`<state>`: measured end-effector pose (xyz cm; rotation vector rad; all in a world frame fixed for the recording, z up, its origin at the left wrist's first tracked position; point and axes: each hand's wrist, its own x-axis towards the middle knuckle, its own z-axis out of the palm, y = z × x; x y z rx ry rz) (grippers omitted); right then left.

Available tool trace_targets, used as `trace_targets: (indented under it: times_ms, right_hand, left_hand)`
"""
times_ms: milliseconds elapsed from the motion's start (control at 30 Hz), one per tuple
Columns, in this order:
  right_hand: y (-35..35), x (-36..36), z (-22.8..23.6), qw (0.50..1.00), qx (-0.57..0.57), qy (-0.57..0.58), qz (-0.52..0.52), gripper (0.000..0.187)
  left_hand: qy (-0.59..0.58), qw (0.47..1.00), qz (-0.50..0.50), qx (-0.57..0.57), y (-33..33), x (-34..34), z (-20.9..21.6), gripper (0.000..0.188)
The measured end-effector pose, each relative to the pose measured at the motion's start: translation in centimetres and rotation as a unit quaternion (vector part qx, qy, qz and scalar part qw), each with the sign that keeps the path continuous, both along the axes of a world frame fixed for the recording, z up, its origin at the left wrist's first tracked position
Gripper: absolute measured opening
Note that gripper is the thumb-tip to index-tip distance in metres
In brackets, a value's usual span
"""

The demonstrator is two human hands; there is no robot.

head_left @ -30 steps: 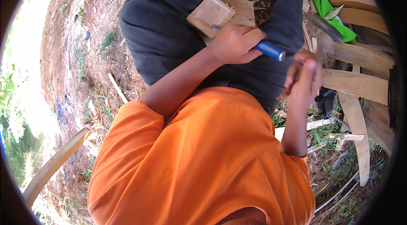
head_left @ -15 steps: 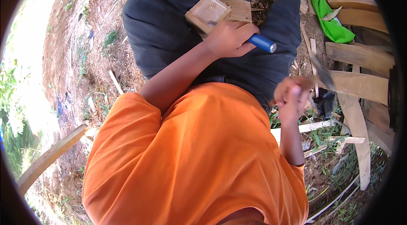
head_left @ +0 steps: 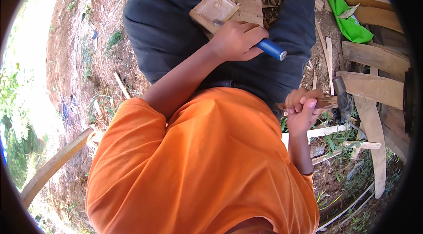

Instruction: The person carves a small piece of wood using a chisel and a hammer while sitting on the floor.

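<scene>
My left hand is closed around a chisel with a blue handle. Its metal blade tip points at a square wooden block with a recessed, carved face. That block rests on a flat board between my legs. Off to the right, my right hand grips the wooden handle of a hammer, its dark metal head held apart from the chisel. Fingers cover part of the hammer's handle and the upper part of the chisel.
Several curved wooden pieces are stacked along the right side. A bright green bag lies by my foot. Wood strips and shavings litter the ground. At the lower left stands a wooden beam.
The hammer's head, blurred before, has turned and now shows sharply, lower beside my right hand. My left hand and the chisel have shifted only slightly.
</scene>
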<state>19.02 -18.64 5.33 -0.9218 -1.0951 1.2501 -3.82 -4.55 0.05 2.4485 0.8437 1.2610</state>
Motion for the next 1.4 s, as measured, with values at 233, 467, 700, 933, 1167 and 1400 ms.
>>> trace_targets:
  times_ms: [233, 467, 700, 933, 1167, 1400]
  right_hand:
    - [-0.5, 0.6, -0.2, 0.996, -0.068, -0.038, -0.046, 0.025]
    - [-0.7, 0.6, 0.0, 0.995, -0.046, -0.093, -0.01, 0.023]
    - [-0.1, 0.6, -0.1, 0.956, -0.144, -0.254, -0.022, 0.022]
    - [0.9, -0.2, 0.9, 0.948, -0.173, -0.266, 0.013, 0.027]
    - [1.2, 0.0, 0.8, 0.951, -0.16, -0.262, 0.037, 0.027]
    - [0.6, 0.4, -0.1, 0.971, -0.143, -0.19, 0.006, 0.026]
  left_hand:
    - [-0.005, 1.0, -0.007, 0.0, 0.2, 0.1, -0.3, 0.028]
    - [0.015, 1.0, -0.007, -0.008, 0.1, 0.1, -0.4, 0.027]
    - [0.03, 1.0, -0.005, -0.005, 0.6, -0.3, -0.9, 0.031]
    - [0.008, 1.0, -0.006, -0.024, 0.1, 0.0, -0.9, 0.025]
    - [0.015, 1.0, 0.004, -0.007, 0.3, 0.5, -0.5, 0.023]
    - [0.035, 0.999, -0.003, 0.008, 0.3, 0.8, -0.9, 0.022]
